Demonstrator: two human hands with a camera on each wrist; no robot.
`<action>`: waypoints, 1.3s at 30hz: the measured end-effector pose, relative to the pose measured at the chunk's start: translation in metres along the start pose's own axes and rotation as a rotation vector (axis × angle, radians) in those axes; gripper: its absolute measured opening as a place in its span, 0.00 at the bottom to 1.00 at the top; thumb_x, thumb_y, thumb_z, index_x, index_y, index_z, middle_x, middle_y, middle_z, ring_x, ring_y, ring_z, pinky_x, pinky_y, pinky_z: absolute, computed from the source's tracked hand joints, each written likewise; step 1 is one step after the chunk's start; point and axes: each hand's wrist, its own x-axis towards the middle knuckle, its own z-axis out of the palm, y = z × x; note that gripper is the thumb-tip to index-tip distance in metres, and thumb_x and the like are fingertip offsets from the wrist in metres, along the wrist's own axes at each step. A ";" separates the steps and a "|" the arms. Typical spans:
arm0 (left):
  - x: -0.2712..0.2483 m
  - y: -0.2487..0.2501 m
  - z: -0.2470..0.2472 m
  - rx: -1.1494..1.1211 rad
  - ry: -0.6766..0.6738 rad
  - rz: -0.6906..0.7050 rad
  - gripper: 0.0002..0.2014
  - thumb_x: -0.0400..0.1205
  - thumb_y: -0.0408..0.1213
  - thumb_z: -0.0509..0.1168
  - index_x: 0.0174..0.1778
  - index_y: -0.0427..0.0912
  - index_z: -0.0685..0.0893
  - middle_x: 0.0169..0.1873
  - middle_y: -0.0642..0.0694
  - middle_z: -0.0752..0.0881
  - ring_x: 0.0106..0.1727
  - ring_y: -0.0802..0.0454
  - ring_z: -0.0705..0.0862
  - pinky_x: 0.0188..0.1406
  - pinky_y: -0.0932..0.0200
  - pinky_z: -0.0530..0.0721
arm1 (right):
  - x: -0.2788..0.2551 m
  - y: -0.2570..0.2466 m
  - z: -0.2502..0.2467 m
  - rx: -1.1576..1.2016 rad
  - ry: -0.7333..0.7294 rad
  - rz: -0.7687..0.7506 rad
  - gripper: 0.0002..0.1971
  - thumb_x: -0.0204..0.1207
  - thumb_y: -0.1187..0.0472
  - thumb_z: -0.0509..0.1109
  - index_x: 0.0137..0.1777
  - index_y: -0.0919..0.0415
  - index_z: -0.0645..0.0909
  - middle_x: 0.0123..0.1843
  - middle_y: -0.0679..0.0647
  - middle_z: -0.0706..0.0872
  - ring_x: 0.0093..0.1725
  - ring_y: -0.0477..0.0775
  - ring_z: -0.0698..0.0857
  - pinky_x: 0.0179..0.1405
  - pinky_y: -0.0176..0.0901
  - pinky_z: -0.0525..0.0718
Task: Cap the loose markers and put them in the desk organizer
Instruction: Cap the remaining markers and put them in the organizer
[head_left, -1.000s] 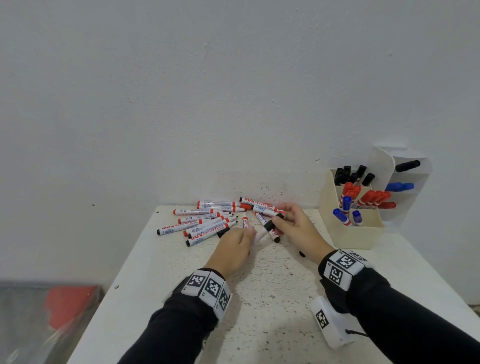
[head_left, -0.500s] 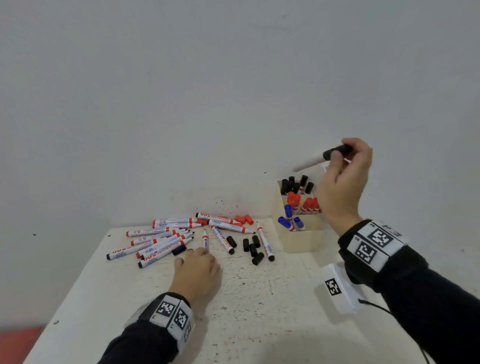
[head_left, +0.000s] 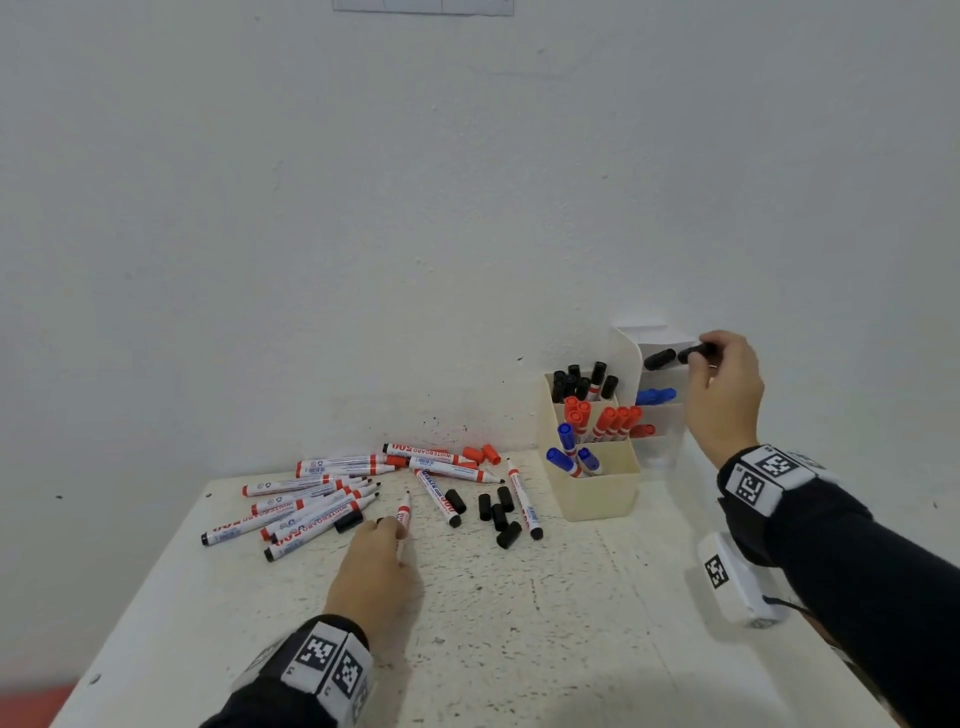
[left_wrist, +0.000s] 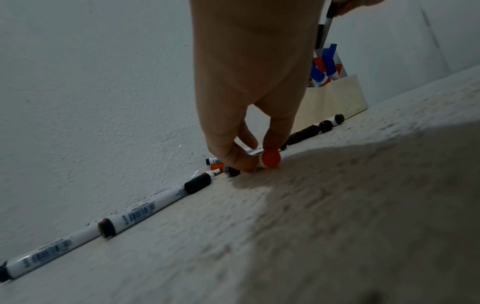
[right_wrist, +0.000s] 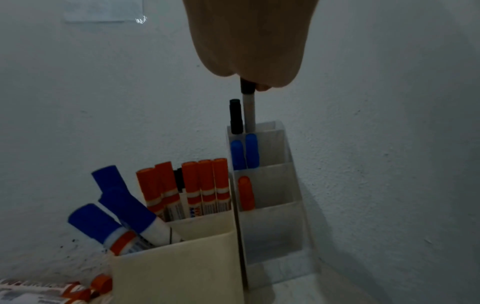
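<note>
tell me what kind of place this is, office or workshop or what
Probably a plain desk corner set up for a sorting job, not clearly an office. A white table stands against a bare white wall, with loose whiteboard markers and a desk organizer holding capped ones.

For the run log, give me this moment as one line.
right hand: lowering black marker into organizer top slot | left hand: pinching red marker on table

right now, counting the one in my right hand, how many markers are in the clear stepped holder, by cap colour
black markers: 2, including the held marker that the right hand grips
blue markers: 2
red marker: 1
total: 5 in the clear holder
</note>
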 end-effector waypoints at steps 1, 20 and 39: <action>0.001 -0.001 0.000 -0.002 -0.011 0.000 0.17 0.81 0.32 0.61 0.67 0.43 0.75 0.60 0.45 0.76 0.48 0.55 0.76 0.52 0.65 0.77 | 0.000 0.002 0.003 -0.015 -0.032 0.016 0.12 0.80 0.71 0.60 0.62 0.70 0.75 0.59 0.66 0.80 0.58 0.63 0.80 0.55 0.36 0.71; 0.005 -0.005 -0.007 0.047 0.000 -0.050 0.17 0.83 0.40 0.59 0.67 0.40 0.78 0.56 0.45 0.76 0.50 0.53 0.77 0.53 0.62 0.80 | -0.071 -0.090 0.048 0.156 -0.173 -0.196 0.09 0.72 0.77 0.61 0.43 0.65 0.79 0.45 0.54 0.76 0.42 0.41 0.73 0.48 0.17 0.69; 0.018 -0.025 -0.019 -0.212 0.049 0.037 0.12 0.87 0.38 0.51 0.48 0.39 0.79 0.38 0.46 0.79 0.33 0.56 0.74 0.34 0.63 0.73 | -0.144 -0.065 0.103 -0.637 -1.153 -0.010 0.12 0.80 0.64 0.62 0.62 0.62 0.74 0.61 0.59 0.77 0.47 0.53 0.76 0.44 0.40 0.74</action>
